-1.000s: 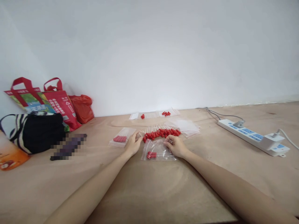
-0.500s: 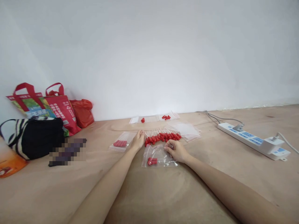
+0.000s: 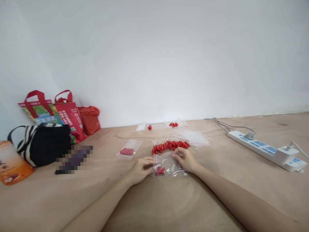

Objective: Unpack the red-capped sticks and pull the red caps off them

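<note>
One orange pack (image 3: pixel 15 162) is sitting far left, beside a black bag (image 3: pixel 49 145), two totes (image 3: pixel 70 116) and a red sack (image 3: pixel 89 120). A filled pouch (image 3: pixel 129 150) is lying nearer the left hand (image 3: pixel 140 170), which is touching the clear bag (image 3: pixel 171 169) at its left edge; I cannot tell whether that grip is clamped. The bag is lying between both hands, loose sticks (image 3: pixel 170 146) crowding its far side. The right hand (image 3: pixel 186 160) is pinching its right part. Rightward, flat bags (image 3: pixel 196 139) and a power strip (image 3: pixel 259 149) are resting.

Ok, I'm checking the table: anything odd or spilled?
The red-tipped sticks look laid out, not spilled. The dark item near the black bag looks odd: pixelation hides what it is.
</note>
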Action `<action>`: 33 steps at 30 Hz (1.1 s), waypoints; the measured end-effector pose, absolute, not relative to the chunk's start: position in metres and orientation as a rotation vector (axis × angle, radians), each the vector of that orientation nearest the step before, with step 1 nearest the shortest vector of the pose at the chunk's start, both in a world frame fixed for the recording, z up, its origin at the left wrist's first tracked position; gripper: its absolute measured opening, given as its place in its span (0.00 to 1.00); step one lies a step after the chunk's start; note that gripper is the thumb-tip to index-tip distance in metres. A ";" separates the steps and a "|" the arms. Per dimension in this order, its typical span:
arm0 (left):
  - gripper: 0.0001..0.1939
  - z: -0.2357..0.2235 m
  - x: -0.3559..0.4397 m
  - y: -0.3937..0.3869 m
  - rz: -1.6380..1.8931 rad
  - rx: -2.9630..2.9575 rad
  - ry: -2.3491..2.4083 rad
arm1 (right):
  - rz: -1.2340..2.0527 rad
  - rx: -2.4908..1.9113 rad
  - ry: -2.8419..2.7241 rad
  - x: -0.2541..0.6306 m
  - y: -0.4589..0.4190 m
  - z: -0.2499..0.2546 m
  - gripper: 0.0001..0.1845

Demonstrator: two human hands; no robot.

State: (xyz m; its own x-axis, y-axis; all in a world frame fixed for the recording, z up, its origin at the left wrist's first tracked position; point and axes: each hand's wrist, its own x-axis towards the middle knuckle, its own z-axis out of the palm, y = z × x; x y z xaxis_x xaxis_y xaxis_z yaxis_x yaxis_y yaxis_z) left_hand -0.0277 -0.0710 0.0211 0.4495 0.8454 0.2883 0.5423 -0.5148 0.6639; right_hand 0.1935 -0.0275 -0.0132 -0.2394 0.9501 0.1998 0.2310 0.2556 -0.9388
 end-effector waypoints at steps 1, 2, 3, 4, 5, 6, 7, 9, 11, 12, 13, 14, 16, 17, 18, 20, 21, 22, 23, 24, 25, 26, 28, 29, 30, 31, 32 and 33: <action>0.14 0.023 -0.027 -0.071 0.770 2.260 1.119 | 1.040 -1.104 -1.662 0.194 -0.028 -0.013 0.08; 0.16 0.024 -0.025 -0.071 0.712 2.305 1.089 | 1.034 -1.101 -1.664 0.194 -0.028 -0.014 0.07; 0.17 0.025 -0.024 -0.071 0.667 2.351 1.073 | 1.028 -1.096 -1.668 0.194 -0.028 -0.014 0.07; 0.17 0.026 -0.022 -0.073 0.629 2.393 1.065 | 1.020 -1.091 -1.671 0.194 -0.028 -0.014 0.07; 0.16 0.026 -0.021 -0.074 0.608 2.427 1.064 | 1.008 -1.088 -1.673 0.194 -0.027 -0.015 0.07; 0.14 0.026 -0.019 -0.077 0.600 2.454 1.064 | 0.993 -1.086 -1.677 0.194 -0.027 -0.015 0.07; 0.13 0.026 -0.017 -0.079 0.605 2.476 1.064 | 0.977 -1.087 -1.682 0.194 -0.026 -0.016 0.07; 0.12 0.025 -0.014 -0.083 0.617 2.505 1.061 | 0.946 -1.098 -1.697 0.194 -0.025 -0.017 0.07; 0.11 0.024 -0.014 -0.085 0.631 2.505 1.072 | 0.925 -1.107 -1.716 0.195 -0.024 -0.018 0.07; 0.10 0.025 -0.015 -0.086 0.645 2.495 1.078 | 0.921 -1.110 -1.721 0.195 -0.024 -0.019 0.07; 0.10 0.025 -0.016 -0.085 0.666 2.480 1.083 | 0.923 -1.112 -1.723 0.195 -0.024 -0.019 0.07; 0.10 0.026 -0.017 -0.085 0.688 2.468 1.081 | 0.927 -1.113 -1.721 0.195 -0.023 -0.020 0.07; 0.10 0.026 -0.020 -0.084 0.708 2.456 1.063 | 0.920 -1.111 -1.715 0.195 -0.023 -0.020 0.07; 0.10 0.026 -0.020 -0.084 0.697 2.453 1.047 | 0.906 -1.111 -1.714 0.195 -0.023 -0.020 0.07; 0.10 0.026 -0.019 -0.084 0.677 2.452 1.026 | 0.887 -1.111 -1.715 0.194 -0.023 -0.020 0.07; 0.11 0.024 -0.016 -0.085 0.644 2.453 1.010 | 0.850 -1.117 -1.719 0.194 -0.022 -0.020 0.08; 0.10 0.023 -0.014 -0.086 0.645 2.450 1.028 | 0.841 -1.122 -1.721 0.194 -0.022 -0.020 0.08; 0.10 0.022 -0.012 -0.086 0.655 2.439 1.057 | 0.836 -1.128 -1.722 0.194 -0.022 -0.019 0.08; 0.09 0.021 -0.011 -0.086 0.667 2.414 1.092 | 0.833 -1.134 -1.721 0.194 -0.022 -0.019 0.08; 0.08 0.022 -0.012 -0.086 0.685 2.363 1.130 | 0.826 -1.138 -1.720 0.194 -0.023 -0.018 0.08; 0.08 0.022 -0.014 -0.084 0.724 2.287 1.163 | 0.817 -1.137 -1.720 0.194 -0.023 -0.017 0.08; 0.09 0.023 -0.019 -0.082 0.783 2.196 1.185 | 0.812 -1.133 -1.721 0.194 -0.024 -0.016 0.08; 0.11 0.027 -0.034 -0.075 0.958 1.988 1.220 | 0.845 -1.131 -1.718 0.194 -0.027 -0.013 0.07; 0.12 0.029 -0.043 -0.070 1.063 1.896 1.235 | 0.886 -1.134 -1.711 0.194 -0.028 -0.012 0.07; 0.14 0.030 -0.054 -0.065 1.150 1.810 1.251 | 0.934 -1.139 -1.703 0.194 -0.029 -0.011 0.06; 0.16 0.031 -0.064 -0.060 1.223 1.739 1.276 | 0.979 -1.144 -1.694 0.193 -0.030 -0.011 0.06; 0.18 0.032 -0.072 -0.056 1.315 1.680 1.303 | 1.011 -1.144 -1.687 0.193 -0.030 -0.010 0.06; 0.20 0.032 -0.080 -0.052 1.435 1.616 1.333 | 1.029 -1.140 -1.685 0.192 -0.031 -0.010 0.07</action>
State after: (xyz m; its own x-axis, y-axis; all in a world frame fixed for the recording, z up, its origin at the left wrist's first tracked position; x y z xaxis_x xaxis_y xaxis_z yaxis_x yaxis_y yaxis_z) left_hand -0.0796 -0.0516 0.0319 -0.0848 0.9296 0.3587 0.2893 -0.3216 0.9016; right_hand 0.1924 -0.0306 -0.0103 -0.2383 0.9528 0.1882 0.2679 0.2508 -0.9302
